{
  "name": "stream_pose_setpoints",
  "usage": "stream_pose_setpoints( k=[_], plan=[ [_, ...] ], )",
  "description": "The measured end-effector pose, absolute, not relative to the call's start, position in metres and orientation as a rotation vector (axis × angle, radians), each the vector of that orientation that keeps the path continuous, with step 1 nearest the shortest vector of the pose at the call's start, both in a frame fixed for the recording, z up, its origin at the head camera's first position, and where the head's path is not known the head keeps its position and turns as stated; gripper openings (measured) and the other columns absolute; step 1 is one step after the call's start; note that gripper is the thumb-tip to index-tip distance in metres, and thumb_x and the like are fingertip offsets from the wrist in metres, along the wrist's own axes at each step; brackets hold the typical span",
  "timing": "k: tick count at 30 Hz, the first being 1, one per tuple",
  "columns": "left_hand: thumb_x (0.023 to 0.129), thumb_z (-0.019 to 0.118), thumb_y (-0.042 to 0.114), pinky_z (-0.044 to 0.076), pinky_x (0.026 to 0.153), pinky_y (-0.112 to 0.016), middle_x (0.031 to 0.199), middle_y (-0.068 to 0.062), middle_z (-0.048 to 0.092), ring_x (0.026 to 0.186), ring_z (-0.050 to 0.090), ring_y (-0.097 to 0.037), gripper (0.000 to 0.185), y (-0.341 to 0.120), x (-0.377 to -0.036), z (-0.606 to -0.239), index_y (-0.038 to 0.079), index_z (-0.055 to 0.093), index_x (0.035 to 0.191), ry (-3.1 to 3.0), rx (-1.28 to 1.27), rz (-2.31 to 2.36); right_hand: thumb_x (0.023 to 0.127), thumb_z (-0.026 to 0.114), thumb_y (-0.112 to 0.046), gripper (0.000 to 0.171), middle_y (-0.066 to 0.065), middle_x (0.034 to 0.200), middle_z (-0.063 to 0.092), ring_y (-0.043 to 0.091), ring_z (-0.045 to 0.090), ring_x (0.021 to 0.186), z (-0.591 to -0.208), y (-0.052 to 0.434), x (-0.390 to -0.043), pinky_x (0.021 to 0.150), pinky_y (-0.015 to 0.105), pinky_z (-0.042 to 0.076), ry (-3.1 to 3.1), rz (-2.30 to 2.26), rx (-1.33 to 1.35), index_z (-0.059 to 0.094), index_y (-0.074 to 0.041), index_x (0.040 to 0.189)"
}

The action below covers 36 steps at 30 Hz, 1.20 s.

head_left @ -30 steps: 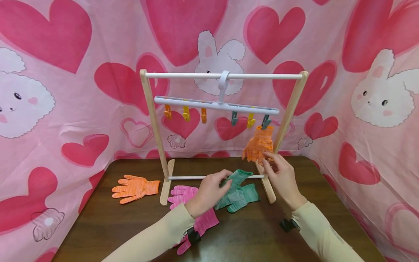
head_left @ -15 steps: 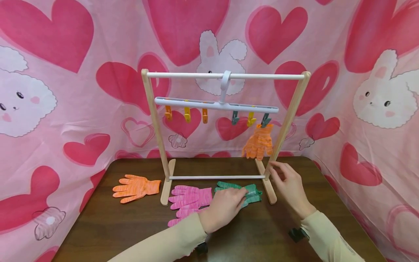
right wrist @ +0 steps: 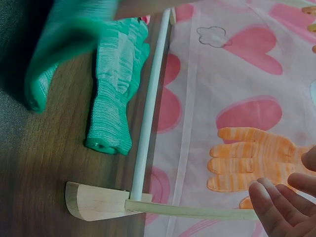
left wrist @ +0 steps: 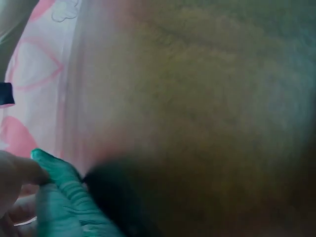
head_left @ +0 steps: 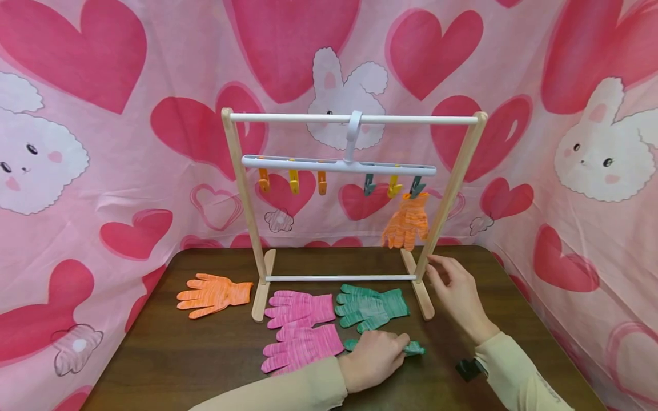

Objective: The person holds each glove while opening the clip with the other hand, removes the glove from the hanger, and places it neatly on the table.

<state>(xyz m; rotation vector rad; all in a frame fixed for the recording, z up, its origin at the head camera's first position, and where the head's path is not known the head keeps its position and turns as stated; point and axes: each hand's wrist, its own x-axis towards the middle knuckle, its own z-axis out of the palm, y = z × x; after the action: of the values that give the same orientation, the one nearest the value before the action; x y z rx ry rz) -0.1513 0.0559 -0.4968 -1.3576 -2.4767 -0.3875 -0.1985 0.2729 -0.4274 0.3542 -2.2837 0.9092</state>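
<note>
My left hand (head_left: 396,348) grips a green glove (head_left: 413,347) low over the table's front; the blurred left wrist view shows that glove (left wrist: 59,197) pinched by my fingers (left wrist: 17,173). A second green glove (head_left: 372,305) lies flat by the rack's lower bar (right wrist: 148,108). Two pink gloves (head_left: 300,328) lie left of it. One orange glove (head_left: 407,222) hangs from a clip on the white hanger (head_left: 339,165); another orange glove (head_left: 213,294) lies at the left. My right hand (head_left: 437,271) hovers with relaxed fingers (right wrist: 281,212), empty, beside the rack's right post (head_left: 452,188).
The wooden rack's right foot (head_left: 421,294) lies just left of my right hand. Several empty clips (head_left: 293,181) hang on the hanger. Pink heart-and-rabbit cloth (head_left: 77,142) walls the brown table (head_left: 180,365) on three sides.
My left hand drew one green glove off the other and pulled it toward the table's front edge. My right hand dropped from the hanging orange glove to beside the post.
</note>
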Motion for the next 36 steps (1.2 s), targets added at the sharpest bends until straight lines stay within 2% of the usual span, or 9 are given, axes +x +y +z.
stream_pose_setpoints(
  k=[3,6,9,13,16,19,28,36],
  plan=[
    [0.097,0.073,0.025,0.045,0.05,-0.017,0.077,0.011,0.069,0.065,0.063,-0.001,0.007,0.0582,-0.1504,-0.5022,0.02,0.07,0.095,-2.571,-1.369,-0.437,0.095,0.071,0.003,0.029,0.008,0.096,0.069,-0.001,0.061,0.075,-0.4277,0.2733,-0.1983,0.068,0.007,0.045,-2.284,0.91,0.351,0.071,-0.001,0.123],
    [0.099,0.071,0.027,0.044,0.052,-0.017,0.081,0.012,0.07,0.068,0.062,0.0,0.008,0.0581,-0.1501,-0.5051,0.021,0.073,0.095,-2.616,-1.4,-0.476,0.095,0.071,0.002,0.028,0.008,0.097,0.069,0.0,0.061,0.076,-0.4282,0.2736,-0.1976,0.068,0.008,0.045,-2.297,0.908,0.34,0.071,-0.002,0.123],
    [0.1,0.068,0.023,0.044,0.053,-0.016,0.082,0.012,0.068,0.073,0.061,0.0,0.009,0.0566,-0.1505,-0.5056,0.021,0.073,0.093,-2.616,-1.428,-0.505,0.095,0.072,0.001,0.029,0.008,0.098,0.069,0.003,0.06,0.078,-0.4291,0.2737,-0.1974,0.069,0.008,0.044,-2.309,0.894,0.328,0.072,-0.002,0.123],
    [0.098,0.066,0.014,0.047,0.058,-0.017,0.091,0.009,0.071,0.084,0.064,-0.003,0.012,0.0547,-0.1523,-0.505,0.019,0.075,0.103,-2.639,-1.434,-0.56,0.095,0.072,0.001,0.028,0.009,0.099,0.069,0.004,0.06,0.08,-0.4301,0.2743,-0.1979,0.07,0.008,0.042,-2.318,0.886,0.322,0.072,-0.002,0.123],
    [0.097,0.068,0.012,0.049,0.062,-0.017,0.098,0.007,0.072,0.092,0.065,-0.006,0.018,0.0532,-0.1533,-0.5057,0.018,0.076,0.111,-2.681,-1.43,-0.566,0.096,0.07,0.0,0.027,0.009,0.1,0.07,0.004,0.06,0.082,-0.4307,0.274,-0.1981,0.071,0.009,0.042,-2.327,0.894,0.332,0.072,-0.001,0.123],
    [0.094,0.072,0.014,0.05,0.067,-0.018,0.103,0.008,0.072,0.096,0.063,-0.007,0.02,0.0523,-0.1533,-0.5078,0.02,0.076,0.113,-2.701,-1.421,-0.538,0.097,0.069,-0.002,0.026,0.01,0.101,0.069,0.005,0.061,0.082,-0.4312,0.2734,-0.198,0.071,0.009,0.043,-2.333,0.899,0.343,0.071,0.0,0.123],
    [0.093,0.076,0.017,0.047,0.056,-0.022,0.12,0.01,0.069,0.101,0.056,-0.009,0.025,0.052,-0.1491,-0.505,0.026,0.077,0.116,-2.753,-1.411,-0.346,0.098,0.069,-0.004,0.023,0.009,0.101,0.069,0.005,0.06,0.079,-0.4321,0.2722,-0.2004,0.069,0.01,0.042,-2.335,0.891,0.344,0.072,0.0,0.121],
    [0.094,0.075,0.015,0.049,0.061,-0.021,0.124,0.005,0.067,0.105,0.054,-0.01,0.028,0.0519,-0.1459,-0.505,0.023,0.076,0.12,-2.801,-1.391,-0.418,0.099,0.068,-0.005,0.023,0.009,0.102,0.069,0.005,0.058,0.078,-0.4307,0.2674,-0.1986,0.068,0.012,0.042,-2.348,0.903,0.345,0.072,0.001,0.121]
  ],
)
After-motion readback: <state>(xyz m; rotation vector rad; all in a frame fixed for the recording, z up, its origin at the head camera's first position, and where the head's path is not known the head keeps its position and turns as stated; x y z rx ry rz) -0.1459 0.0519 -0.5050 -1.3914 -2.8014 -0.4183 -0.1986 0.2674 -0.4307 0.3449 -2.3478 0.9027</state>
